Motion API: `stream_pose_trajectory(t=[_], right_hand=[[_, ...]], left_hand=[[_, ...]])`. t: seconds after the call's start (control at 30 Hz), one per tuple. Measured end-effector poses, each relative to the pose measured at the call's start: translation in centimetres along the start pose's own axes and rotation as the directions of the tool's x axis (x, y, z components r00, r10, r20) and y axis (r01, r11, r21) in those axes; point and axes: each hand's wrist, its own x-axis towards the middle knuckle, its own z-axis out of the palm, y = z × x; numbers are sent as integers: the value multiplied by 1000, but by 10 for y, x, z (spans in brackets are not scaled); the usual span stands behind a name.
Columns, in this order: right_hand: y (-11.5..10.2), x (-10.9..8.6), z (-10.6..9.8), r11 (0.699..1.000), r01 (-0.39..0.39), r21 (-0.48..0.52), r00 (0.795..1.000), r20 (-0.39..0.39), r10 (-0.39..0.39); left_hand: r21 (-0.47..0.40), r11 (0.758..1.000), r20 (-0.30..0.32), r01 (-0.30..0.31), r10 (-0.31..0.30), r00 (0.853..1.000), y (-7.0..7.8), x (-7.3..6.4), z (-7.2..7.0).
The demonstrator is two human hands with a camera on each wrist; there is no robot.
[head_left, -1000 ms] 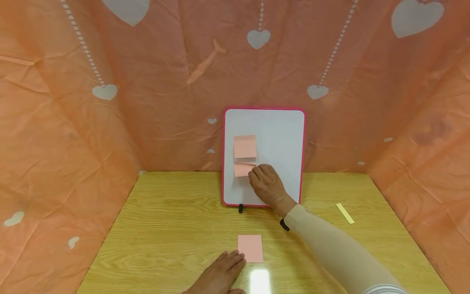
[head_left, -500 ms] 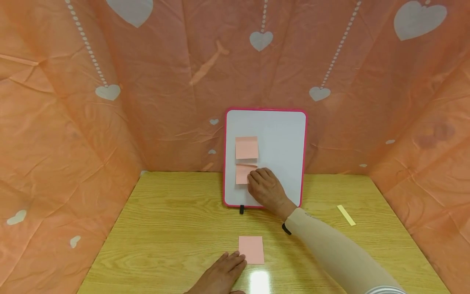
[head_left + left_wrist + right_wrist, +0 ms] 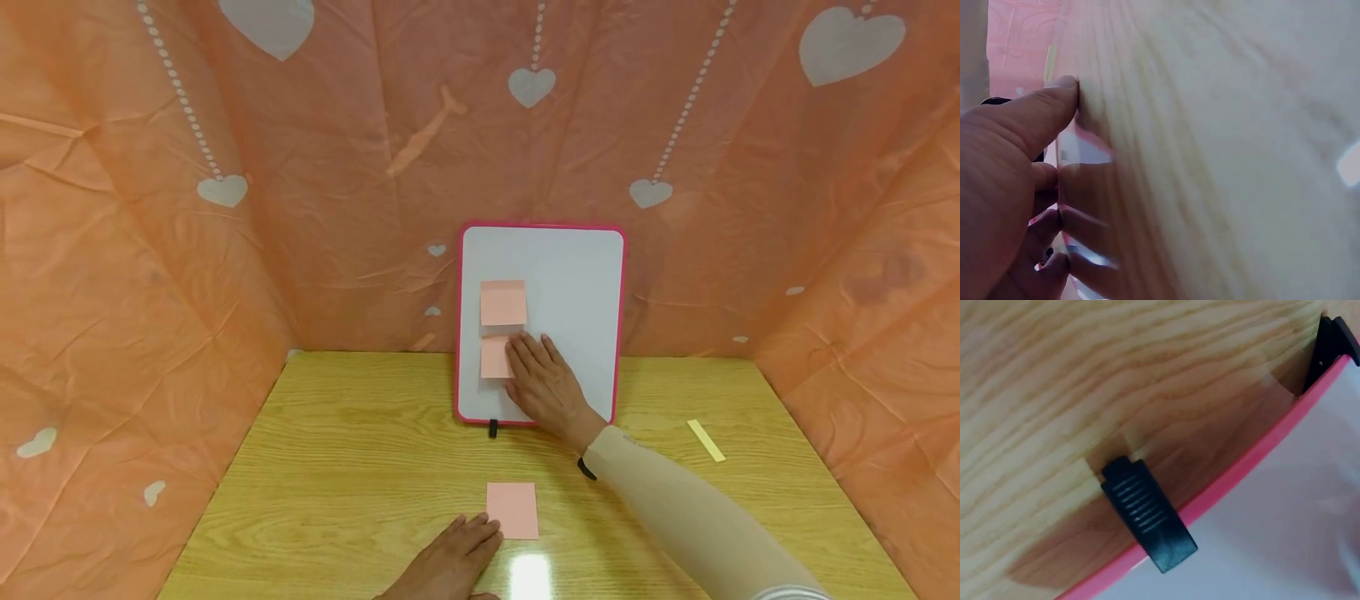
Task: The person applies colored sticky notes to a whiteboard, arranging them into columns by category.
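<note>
Lower pink note [image 3: 494, 358]: located on the face of the whiteboard [image 3: 573, 283], in the left half as I face it. My right hand [image 3: 547, 383] covers the right-hand part of this note; the left part remains visible beside my fingers. The right hand's fingers are extended, lie against the note and the board face, and are not curled round anything. The fingertip nearest the board's right edge stands slightly apart from the others.

Upper pink note [image 3: 503, 302]: on the whiteboard, directly above the lower note, with a narrow gap between the two.

Table note [image 3: 513, 511]: a pink square, flat on the table in front of the whiteboard. My left hand [image 3: 453, 554] lies palm down in front of the whiteboard, to the left of this note. Its fingers are extended and close together, with the fingertips at the note's left edge; they grip nothing.

Whiteboard supports: a black foot [image 3: 1147, 512] clips over the pink lower frame, and a second foot [image 3: 1329, 347] sits further along the same edge.

Yellow strip [image 3: 707, 441]: on the table, right of the whiteboard.

Table [image 3: 360, 450]: wood-grained; a bright reflection [image 3: 530, 575] shows in front of the whiteboard, nearer to me than the table note.

Surround: wrinkled orange cloth [image 3: 337, 167] hangs behind the whiteboard and to both sides, printed with white hearts [image 3: 532, 87].
</note>
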Motion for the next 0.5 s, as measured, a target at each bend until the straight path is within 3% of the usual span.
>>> stream_pose_trajectory(t=[0.1,0.2,0.4,0.5], right_hand=[[-1,-3,-3,999,-43,-5,997,59,43],[-2,-7,-5,997,-67,-25,992,106,69],[1,-10,-7,998,-60,-26,987,145,63],[1,-7,-9,999,-49,-17,985,165,51]], left_hand=[[9,1000,30,5,-6,1000,1,2,-4],[12,1000,20,-2,2,1000,0,5,-7],[-110,984,83,141,-133,988,0,19,-27],[-56,984,19,169,-168,986,-8,31,-38]])
